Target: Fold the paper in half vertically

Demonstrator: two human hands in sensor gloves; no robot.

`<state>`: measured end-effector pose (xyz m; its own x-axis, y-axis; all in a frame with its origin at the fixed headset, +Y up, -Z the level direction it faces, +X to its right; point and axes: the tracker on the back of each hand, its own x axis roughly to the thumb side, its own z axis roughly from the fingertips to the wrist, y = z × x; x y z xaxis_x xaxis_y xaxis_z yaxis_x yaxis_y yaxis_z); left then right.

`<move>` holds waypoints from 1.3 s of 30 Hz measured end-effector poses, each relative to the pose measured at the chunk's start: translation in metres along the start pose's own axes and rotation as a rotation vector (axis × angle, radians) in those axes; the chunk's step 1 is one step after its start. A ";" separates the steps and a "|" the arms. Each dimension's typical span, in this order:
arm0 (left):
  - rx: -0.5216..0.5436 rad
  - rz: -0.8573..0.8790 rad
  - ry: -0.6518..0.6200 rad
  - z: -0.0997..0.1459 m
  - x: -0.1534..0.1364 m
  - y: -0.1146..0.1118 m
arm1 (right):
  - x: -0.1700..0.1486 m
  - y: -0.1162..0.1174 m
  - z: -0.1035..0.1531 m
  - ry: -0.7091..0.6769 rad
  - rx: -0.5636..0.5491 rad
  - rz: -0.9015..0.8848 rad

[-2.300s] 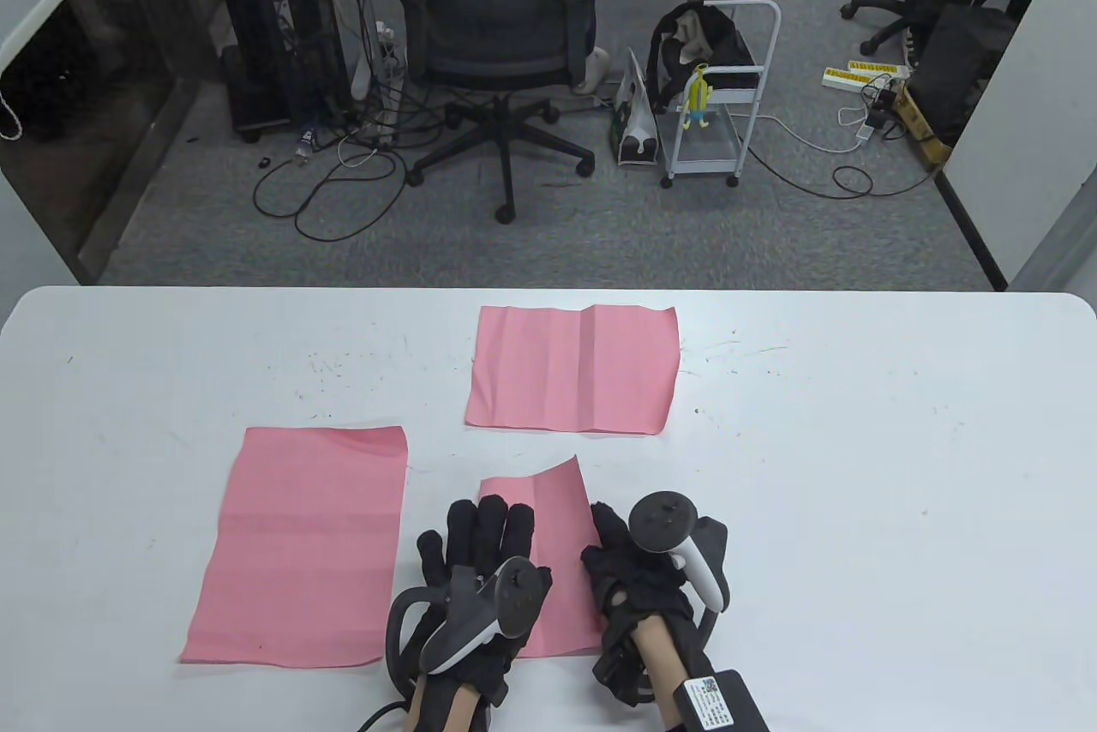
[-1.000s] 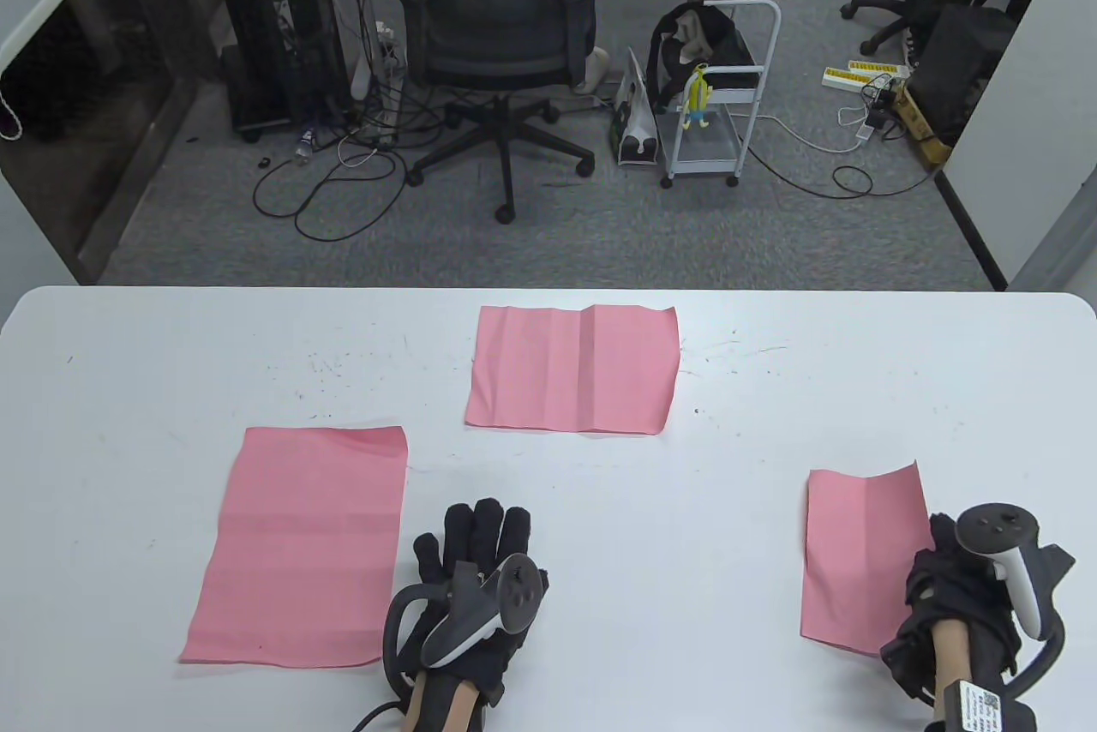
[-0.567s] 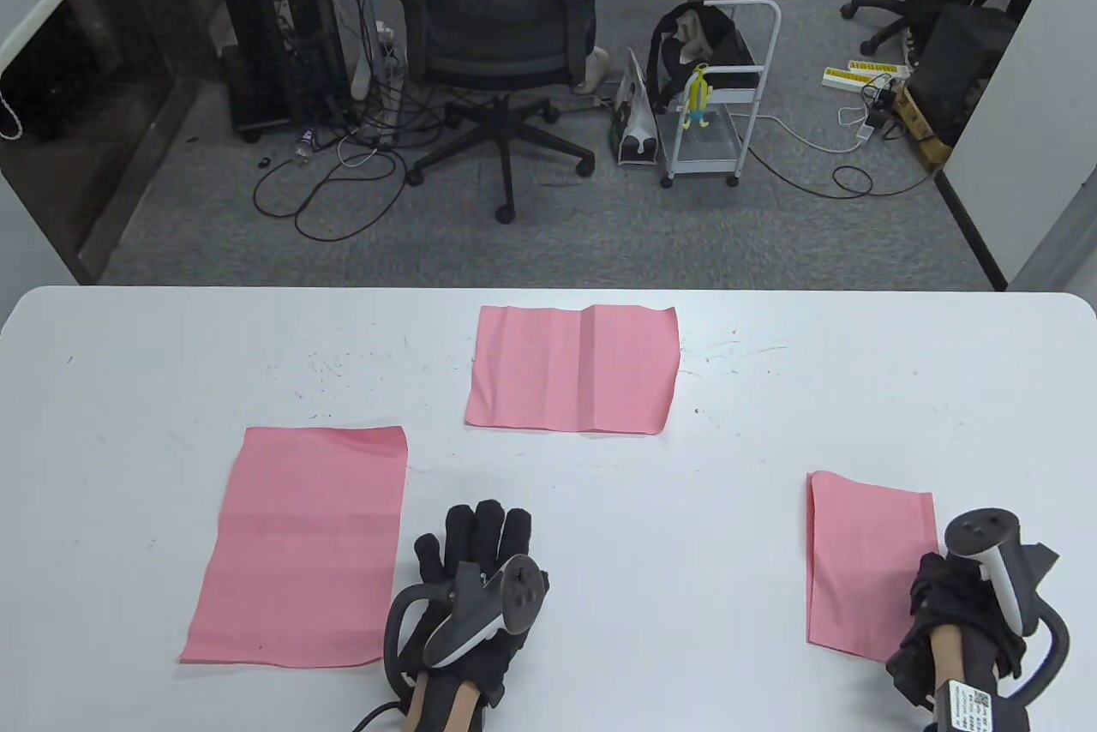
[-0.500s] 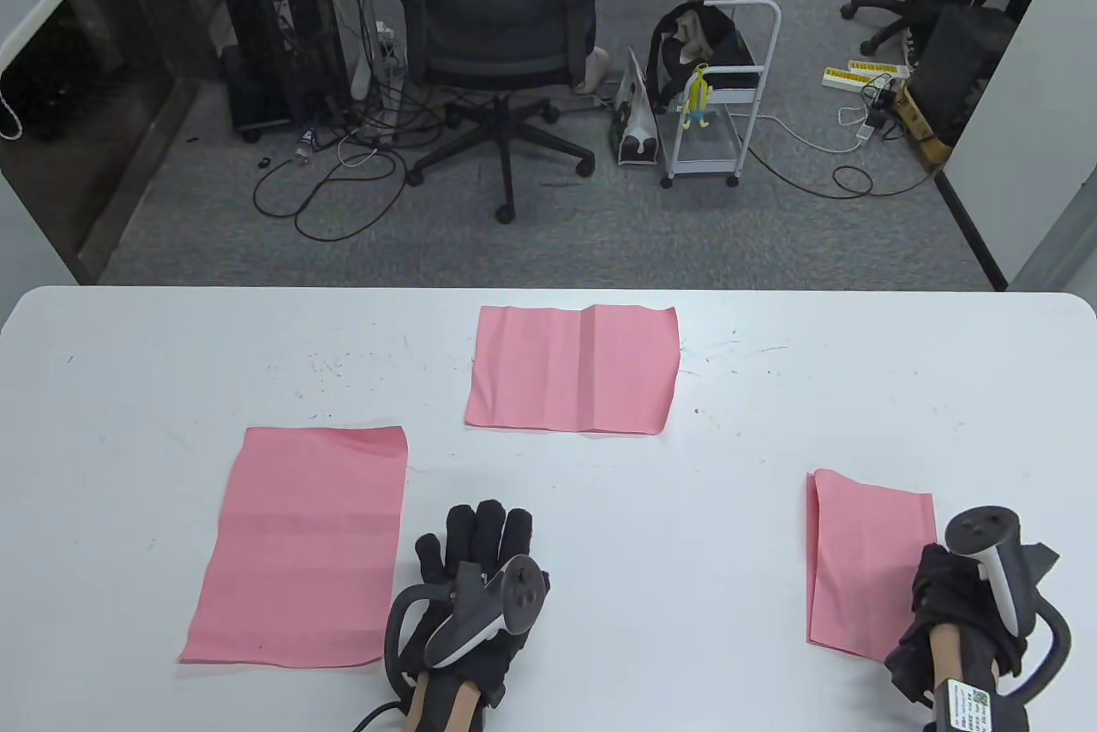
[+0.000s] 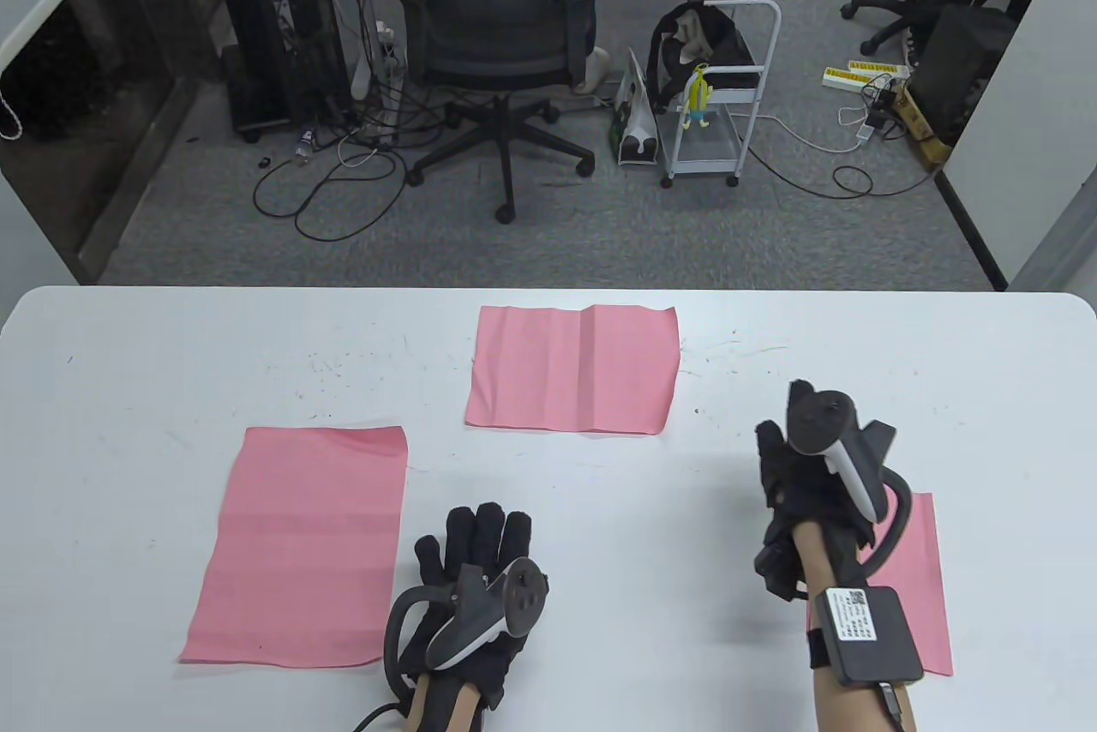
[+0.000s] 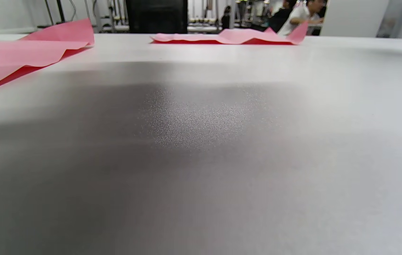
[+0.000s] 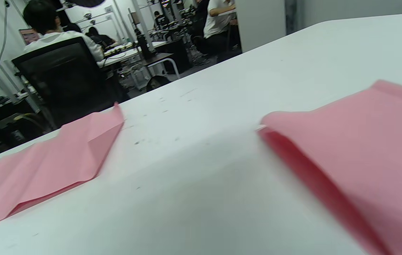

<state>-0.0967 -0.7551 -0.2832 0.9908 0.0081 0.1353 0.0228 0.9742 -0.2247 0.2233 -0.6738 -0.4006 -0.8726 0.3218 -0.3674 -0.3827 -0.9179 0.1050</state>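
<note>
White table (image 5: 128, 389), three pink papers (image 5: 300, 548), left hand (image 5: 476, 569) flat, right hand (image 5: 801, 483) grip unclear.

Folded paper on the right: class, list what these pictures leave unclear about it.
- Table view: the right hand and forearm cover most of the folded paper, hiding its left edge.
- Right wrist view: the paper is blurred and cut off by the frame edges.

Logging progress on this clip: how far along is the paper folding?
Done: one folded sheet lies at right. In hand: nothing; the right hand hovers above it, and the left hand rests on the table. Left: the left sheet and far sheet lie unfolded.
</note>
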 end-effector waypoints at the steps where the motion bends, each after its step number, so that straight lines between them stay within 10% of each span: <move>1: 0.002 0.002 -0.003 0.000 0.000 0.001 | 0.014 0.006 -0.004 -0.025 0.014 0.009; 14: 0.028 0.009 -0.005 0.004 0.002 0.005 | 0.149 0.118 -0.072 -0.165 0.246 0.133; 24: 0.011 0.033 -0.010 0.002 0.002 0.004 | 0.132 0.157 -0.111 -0.063 0.350 0.137; 39: -0.019 0.009 -0.007 -0.001 0.004 0.001 | 0.118 0.162 -0.090 -0.124 0.380 0.170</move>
<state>-0.0923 -0.7543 -0.2834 0.9900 0.0182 0.1399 0.0167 0.9695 -0.2447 0.0853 -0.8053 -0.5101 -0.9539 0.2204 -0.2038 -0.2947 -0.8172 0.4953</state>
